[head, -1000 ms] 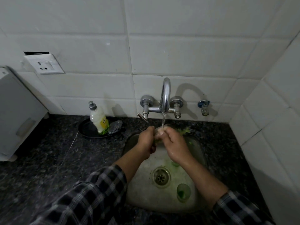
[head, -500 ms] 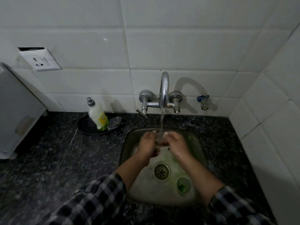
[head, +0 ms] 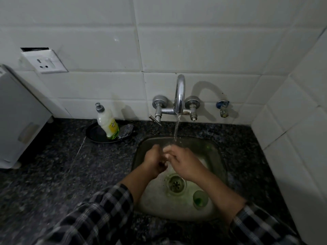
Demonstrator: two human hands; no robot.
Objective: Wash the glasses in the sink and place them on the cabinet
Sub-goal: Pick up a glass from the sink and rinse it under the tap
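My left hand (head: 154, 162) and my right hand (head: 183, 162) meet over the steel sink (head: 216, 157), just below the water stream (head: 176, 129) running from the chrome tap (head: 180, 96). Both hands curl around a small clear glass (head: 166, 154), which is almost wholly hidden between the fingers. A second glass with a green tint (head: 200, 200) stands upright on the sink floor, to the right of the drain (head: 176, 185) and under my right forearm.
On the dark granite counter (head: 70, 174), a dish soap bottle (head: 108, 124) stands in a black dish (head: 96, 136) with a foil scrubber (head: 127, 129). A white appliance (head: 17, 117) stands far left. A small valve (head: 222, 107) sticks out of the tiled wall.
Both hands have dropped from right under the spout to lower in the sink, still together around the glass. Water keeps running.
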